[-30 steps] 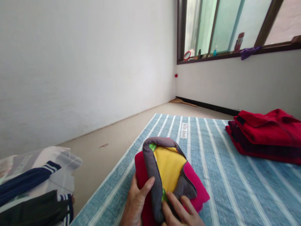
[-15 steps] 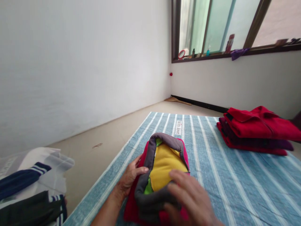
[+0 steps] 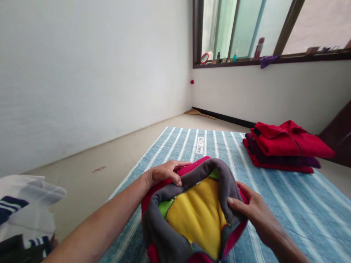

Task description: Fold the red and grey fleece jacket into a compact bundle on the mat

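A folded fleece garment (image 3: 199,212) in yellow, grey, green and pink sits at the front of the view, tilted to one side. Its thick grey collar loops round the yellow panel. My left hand (image 3: 166,173) grips the far left edge, thumb on the grey collar and fingers behind the pink cloth. On the opposite side, my right hand (image 3: 251,204) pinches the right edge with its thumb on the grey collar; its other fingers are partly hidden behind. Beneath lies a blue-and-white striped cloth (image 3: 263,212) with a "With love" label.
A stack of folded red and purple garments (image 3: 290,146) rests at the right back of the striped cloth. To the left, clear plastic bags (image 3: 41,193) and dark clothes with white stripes (image 3: 12,208) lie on the floor. A window sill (image 3: 233,63) holds small items.
The garment has been turned clockwise and tilted. My left hand has moved to its far edge, and my right hand, blurred over its front before, now grips the right edge. The view has shifted right.
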Tool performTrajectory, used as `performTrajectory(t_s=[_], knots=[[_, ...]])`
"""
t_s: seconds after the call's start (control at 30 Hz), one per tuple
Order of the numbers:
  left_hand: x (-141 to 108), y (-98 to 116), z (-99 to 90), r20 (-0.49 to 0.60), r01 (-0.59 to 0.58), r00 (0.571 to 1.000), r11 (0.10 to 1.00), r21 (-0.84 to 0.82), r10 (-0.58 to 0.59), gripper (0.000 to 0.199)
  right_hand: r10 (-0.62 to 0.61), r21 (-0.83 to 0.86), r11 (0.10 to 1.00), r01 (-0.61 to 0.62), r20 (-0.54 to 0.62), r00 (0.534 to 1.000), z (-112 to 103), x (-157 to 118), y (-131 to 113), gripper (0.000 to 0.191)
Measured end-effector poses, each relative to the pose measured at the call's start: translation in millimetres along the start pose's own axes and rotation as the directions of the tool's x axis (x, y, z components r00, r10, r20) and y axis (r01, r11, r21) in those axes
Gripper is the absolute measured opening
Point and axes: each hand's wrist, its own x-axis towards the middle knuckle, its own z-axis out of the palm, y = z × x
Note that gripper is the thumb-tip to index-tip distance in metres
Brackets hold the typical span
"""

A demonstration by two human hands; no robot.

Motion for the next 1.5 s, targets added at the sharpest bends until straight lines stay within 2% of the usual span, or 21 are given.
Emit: performTrajectory(t_s=[0.07, 0.13, 0.23, 0.33, 0.4, 0.5, 0.57, 0.6, 0.7, 0.77, 0.9, 1.07, 1.2, 1.27, 1.37, 1.43, 1.5], knots=[[18.5, 6.1, -0.4, 0.122, 0.081, 0.989, 0.995, 0.063, -0.088, 0.067, 0.026, -0.044, 0.999, -0.027, -0.03, 0.999, 0.4, -14.6, 6.3, 0.068], [36.3, 2.8, -0.1, 0.155, 0.138, 0.975, 0.983, 0.123, -0.157, 0.063, 0.029, -0.108, 0.993, -0.039, -0.093, 0.995, 0.9, -19.4, 20.8, 0.061], [52.5, -9.5, -1.7, 0.066, 0.166, 0.981, 0.962, 0.216, -0.184, 0.058, -0.031, -0.268, 0.963, -0.03, -0.22, 0.975, -0.8, -13.9, 41.6, 0.054], [51.4, -13.2, -5.0, -0.004, 0.129, 0.99, 0.917, 0.379, -0.138, 0.058, -0.135, -0.383, 0.924, 0.016, -0.286, 0.949, -4.6, -3.2, 41.8, 0.062], [44.7, -8.0, -4.3, -0.012, 0.103, 0.994, 0.853, 0.512, -0.113, 0.054, -0.244, -0.445, 0.89, 0.104, -0.27, 0.931, -5.1, 4.0, 30.0, 0.061], [34.7, 2.5, 3.4, -0.082, 0.11, 0.994, 0.647, 0.755, -0.075, 0.038, -0.419, -0.574, 0.779, 0.254, -0.175, 0.891, 0.9, 13.7, 8.2, 0.048], [30.3, 5.8, 11.0, -0.145, 0.142, 0.989, 0.512, 0.847, -0.034, 0.03, -0.476, -0.637, 0.712, 0.295, -0.129, 0.87, 8.2, 18.8, -1.2, 0.041], [28.8, 5.9, 14.8, -0.167, 0.155, 0.986, 0.475, 0.866, -0.016, 0.026, -0.485, -0.66, 0.69, 0.296, -0.119, 0.866, 11.8, 20.6, -3.4, 0.039], [25.4, 2.9, 23.9, -0.204, 0.181, 0.979, 0.444, 0.878, 0.006, 0.019, -0.473, -0.714, 0.651, 0.256, -0.118, 0.873, 19.4, 23.8, -2.0, 0.033], [24.5, 0.7, 26.8, -0.22, 0.192, 0.975, 0.42, 0.887, 0.018, 0.023, -0.437, -0.733, 0.644, 0.218, -0.119, 0.891, 20.4, 24.5, 1.4, 0.031], [26.8, -0.2, 24.6, -0.201, 0.174, 0.979, 0.355, 0.919, 0.041, 0.023, -0.377, -0.736, 0.655, 0.169, -0.125, 0.918, 17.9, 26.1, 5.4, 0.032], [32.7, -2.9, 13.7, -0.157, 0.127, 0.986, 0.359, 0.925, 0.056, 0.012, -0.358, -0.722, 0.677, 0.142, -0.155, 0.921, 18.9, 35.5, 15.3, 0.041], [35.0, -10.7, 8.3, -0.18, 0.137, 0.981, 0.396, 0.908, 0.072, 0.013, -0.354, -0.712, 0.688, 0.14, -0.161, 0.921, 18.2, 41.8, 28.1, 0.045], [35.7, -14.3, 7.2, -0.193, 0.143, 0.978, 0.418, 0.897, 0.081, 0.013, -0.393, -0.734, 0.663, 0.146, -0.174, 0.903, 16.1, 41.0, 27.7, 0.047], [36.5, -17.7, 5.2, -0.201, 0.137, 0.975, 0.46, 0.877, 0.092, 0.014, -0.542, -0.822, 0.527, 0.215, -0.13, 0.83, 16.2, 37.5, 14.0, 0.048], [37.1, -19.3, 3.0, -0.2, 0.127, 0.975, 0.493, 0.861, 0.099, 0.015, -0.623, -0.864, 0.387, 0.321, 0.012, 0.782, 22.9, 37.9, -0.2, 0.041], [38.1, -21.4, 0.5, -0.195, 0.11, 0.975, 0.527, 0.843, 0.109, 0.015, -0.62, -0.863, 0.254, 0.437, 0.201, 0.758, 35.5, 42.6, -12.4, 0.032]])
